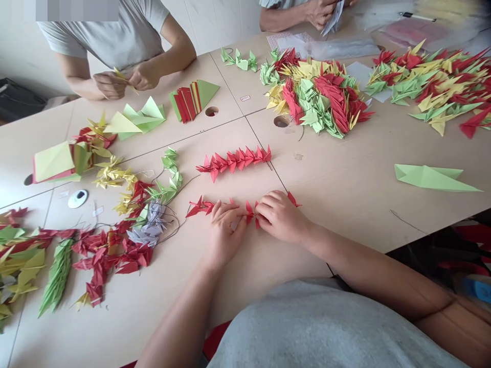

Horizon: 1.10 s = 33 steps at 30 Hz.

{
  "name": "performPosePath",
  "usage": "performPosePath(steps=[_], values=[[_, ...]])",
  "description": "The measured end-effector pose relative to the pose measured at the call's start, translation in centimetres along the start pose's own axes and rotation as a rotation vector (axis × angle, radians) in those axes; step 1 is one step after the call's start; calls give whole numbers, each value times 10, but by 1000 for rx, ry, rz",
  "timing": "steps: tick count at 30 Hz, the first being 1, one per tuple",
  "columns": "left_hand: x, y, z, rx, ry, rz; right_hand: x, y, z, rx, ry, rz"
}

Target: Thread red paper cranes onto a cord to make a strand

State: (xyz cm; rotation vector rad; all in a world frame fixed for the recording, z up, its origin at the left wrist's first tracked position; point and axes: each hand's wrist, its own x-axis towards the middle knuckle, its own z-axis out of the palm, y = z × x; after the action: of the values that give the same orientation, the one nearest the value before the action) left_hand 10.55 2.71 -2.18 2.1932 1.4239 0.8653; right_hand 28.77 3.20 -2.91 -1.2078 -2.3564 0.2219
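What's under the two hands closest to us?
A row of red folded paper pokes out around the left hand and right hand, with the table below. Parts covered by the fingers can't be seen.

Spiky red paper strand point(249, 210) lies sideways on table point(333, 174).

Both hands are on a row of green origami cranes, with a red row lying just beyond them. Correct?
Wrong colour: in the head view, the row of origami cranes that the left hand and right hand are on is red, not green. Another red row does lie just beyond them.
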Motion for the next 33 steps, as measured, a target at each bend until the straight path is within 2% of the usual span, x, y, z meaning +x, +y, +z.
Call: performPosePath(steps=[9, 22, 29, 33], values=[[-2, -2, 4, 63, -45, 54, 1, -1, -2, 19, -13, 5], [1, 1, 10, 196, -6, 214, 0, 0, -4, 32, -26, -8], [4, -1, 14, 260, 16, 212, -3, 0, -30, 113, 87, 64], [4, -1, 16, 251, 50, 197, -11, 9, -43, 92, 77, 76]])
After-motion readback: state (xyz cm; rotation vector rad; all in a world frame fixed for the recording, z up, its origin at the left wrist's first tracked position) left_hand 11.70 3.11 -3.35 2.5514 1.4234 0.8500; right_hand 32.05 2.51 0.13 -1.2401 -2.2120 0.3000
